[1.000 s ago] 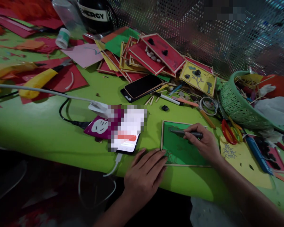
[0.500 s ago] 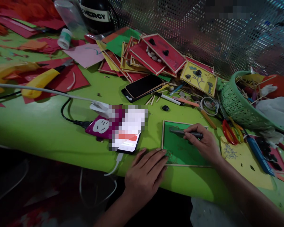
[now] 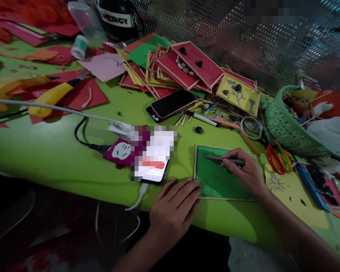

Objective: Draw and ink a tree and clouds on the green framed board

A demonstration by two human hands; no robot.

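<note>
A green card (image 3: 218, 177) edged with thin wooden sticks lies near the front of the table, with faint line drawings on it. My right hand (image 3: 245, 172) is closed around a dark marker pen (image 3: 229, 160), its tip at the card's upper left. Flat at the card's lower left corner, my left hand (image 3: 174, 206) touches the frame with fingers stretched out. Left of the card, a lit phone (image 3: 153, 173) leans by a purple power strip (image 3: 120, 151). A yellow sheet (image 3: 297, 200) with a drawing lies to the right.
Framed red cards (image 3: 198, 64) and other coloured cards are piled at the back. A dark phone (image 3: 172, 104), a black stone (image 3: 198, 130), scissors (image 3: 274, 158) and a green basket (image 3: 283, 124) stand around. Yellow pliers (image 3: 52, 100) lie at left; a white cable (image 3: 141, 190) hangs over the front edge.
Both hands keep nearly the same place. The pen in my right hand has shifted very slightly right. The whole view has moved a little.
</note>
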